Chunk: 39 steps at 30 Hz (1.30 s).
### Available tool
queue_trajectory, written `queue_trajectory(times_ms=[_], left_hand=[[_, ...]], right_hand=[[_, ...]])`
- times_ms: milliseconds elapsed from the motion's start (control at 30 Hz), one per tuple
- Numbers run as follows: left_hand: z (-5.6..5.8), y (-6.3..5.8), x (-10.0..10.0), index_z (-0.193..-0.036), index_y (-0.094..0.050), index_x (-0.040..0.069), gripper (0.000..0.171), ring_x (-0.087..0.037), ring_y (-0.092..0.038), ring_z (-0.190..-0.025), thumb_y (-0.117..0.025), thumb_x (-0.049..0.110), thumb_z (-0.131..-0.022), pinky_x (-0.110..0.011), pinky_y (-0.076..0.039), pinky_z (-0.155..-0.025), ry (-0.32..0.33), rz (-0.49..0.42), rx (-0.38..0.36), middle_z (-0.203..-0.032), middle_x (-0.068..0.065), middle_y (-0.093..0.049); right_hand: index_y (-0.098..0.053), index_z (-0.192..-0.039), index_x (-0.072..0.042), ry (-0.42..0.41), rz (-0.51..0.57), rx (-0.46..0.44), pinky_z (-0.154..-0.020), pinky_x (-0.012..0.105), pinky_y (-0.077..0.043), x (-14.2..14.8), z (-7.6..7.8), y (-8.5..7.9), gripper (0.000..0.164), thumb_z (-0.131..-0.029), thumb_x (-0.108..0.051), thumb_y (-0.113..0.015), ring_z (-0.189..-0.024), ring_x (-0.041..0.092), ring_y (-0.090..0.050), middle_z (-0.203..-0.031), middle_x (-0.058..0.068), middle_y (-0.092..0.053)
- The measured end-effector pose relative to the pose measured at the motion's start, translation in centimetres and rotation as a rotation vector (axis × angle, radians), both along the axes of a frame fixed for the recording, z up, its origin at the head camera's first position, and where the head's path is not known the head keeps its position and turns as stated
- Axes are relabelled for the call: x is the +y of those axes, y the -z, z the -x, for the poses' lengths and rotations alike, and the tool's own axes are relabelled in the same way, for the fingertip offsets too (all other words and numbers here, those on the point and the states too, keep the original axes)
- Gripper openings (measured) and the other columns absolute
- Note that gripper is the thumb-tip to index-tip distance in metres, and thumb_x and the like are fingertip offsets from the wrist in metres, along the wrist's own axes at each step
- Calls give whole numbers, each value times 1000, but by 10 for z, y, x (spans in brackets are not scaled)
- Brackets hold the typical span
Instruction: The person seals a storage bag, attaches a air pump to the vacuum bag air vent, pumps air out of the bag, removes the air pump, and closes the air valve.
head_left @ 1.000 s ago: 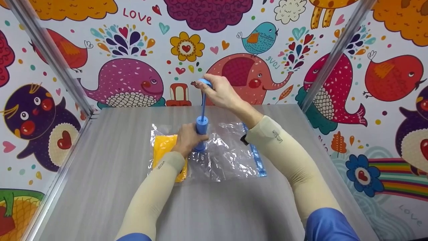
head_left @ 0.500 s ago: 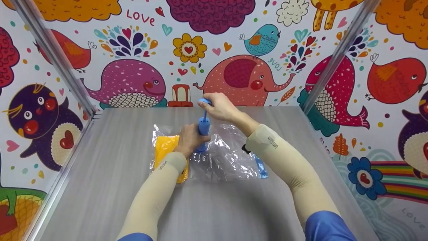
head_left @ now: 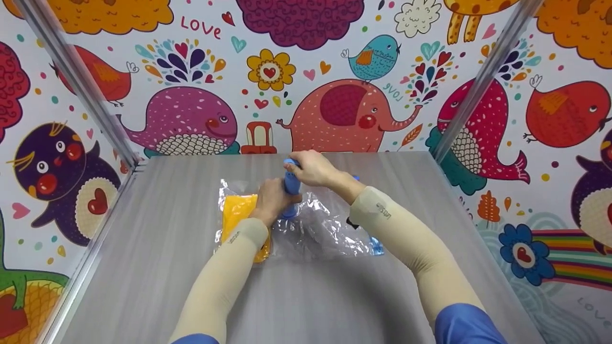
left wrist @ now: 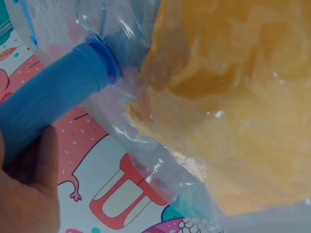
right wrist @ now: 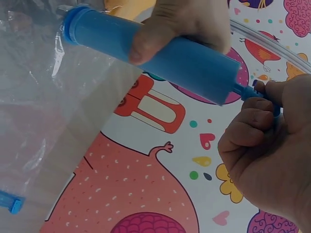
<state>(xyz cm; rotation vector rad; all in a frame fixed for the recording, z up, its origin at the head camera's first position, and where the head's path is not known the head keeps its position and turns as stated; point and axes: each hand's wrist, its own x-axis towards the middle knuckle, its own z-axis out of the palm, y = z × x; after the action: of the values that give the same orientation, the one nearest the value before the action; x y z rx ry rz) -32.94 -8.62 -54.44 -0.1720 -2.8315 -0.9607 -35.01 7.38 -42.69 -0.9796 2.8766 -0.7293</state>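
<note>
A blue hand pump [right wrist: 160, 53] stands on a clear plastic vacuum bag [head_left: 325, 234], its base against the bag's round blue valve [left wrist: 104, 58]. My left hand [head_left: 273, 198] grips the pump's barrel. Curled around the pump's handle is my right hand [head_left: 313, 168], at the top, with only a short stretch of rod showing in the right wrist view. Inside the left part of the bag lies a folded yellow item [head_left: 236, 215], partly hidden by my left wrist.
The bag lies on a grey wood-grain table [head_left: 158, 229]. A blue seal strip with a slider [right wrist: 14, 203] runs along the bag's right end. Metal posts [head_left: 466, 81] and cartoon-printed walls [head_left: 267, 28] enclose the table.
My right hand has pushed the pump's handle down from high above until it sits close over the barrel. The left hand keeps its grip on the barrel.
</note>
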Motion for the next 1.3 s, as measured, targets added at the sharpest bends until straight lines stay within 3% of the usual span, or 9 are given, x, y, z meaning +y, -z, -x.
queue_trajectory(times_ms=[333,600,967,1167,1300], left_hand=[[-3,1,3,-100,-84,10,32,-28,-82,-79,-93,38,-90,-45,-72,-84,-16,22,19,-84,-7,-84],[-4,2,3,-102,-84,9,31,-26,-80,-77,-94,36,-91,-43,-72,-85,-15,-5,4,-84,-7,-84],[-6,7,1,-99,-84,8,31,-27,-83,-79,-95,36,-89,-44,-71,-81,-26,-48,9,-88,-9,-86],[-5,5,1,-98,-83,8,32,-30,-83,-81,-96,35,-87,-47,-70,-80,-16,-32,56,-88,-11,-86],[-5,5,-1,-100,-82,9,34,-30,-84,-85,-96,37,-86,-47,-70,-83,-17,-13,46,-92,-10,-86]], right_hand=[[-62,-99,-9,-8,51,13,-75,33,-44,1,-1,19,27,-116,-29,-60,-82,19,-54,-82,-3,-49],[-51,-83,-17,-34,134,-65,-69,30,-37,4,1,15,34,-113,-27,-65,-73,15,-45,-75,-4,-42],[-47,-70,-22,4,203,-164,-61,27,-32,0,2,-16,44,-109,-26,-68,-63,10,-36,-65,-7,-37],[-50,-68,-22,30,259,-141,-58,26,-31,-1,-2,-31,44,-106,-27,-71,-62,10,-37,-63,-8,-38],[-52,-71,-21,28,237,-133,-57,26,-31,-1,-3,-35,42,-107,-30,-71,-62,10,-39,-64,-8,-39]])
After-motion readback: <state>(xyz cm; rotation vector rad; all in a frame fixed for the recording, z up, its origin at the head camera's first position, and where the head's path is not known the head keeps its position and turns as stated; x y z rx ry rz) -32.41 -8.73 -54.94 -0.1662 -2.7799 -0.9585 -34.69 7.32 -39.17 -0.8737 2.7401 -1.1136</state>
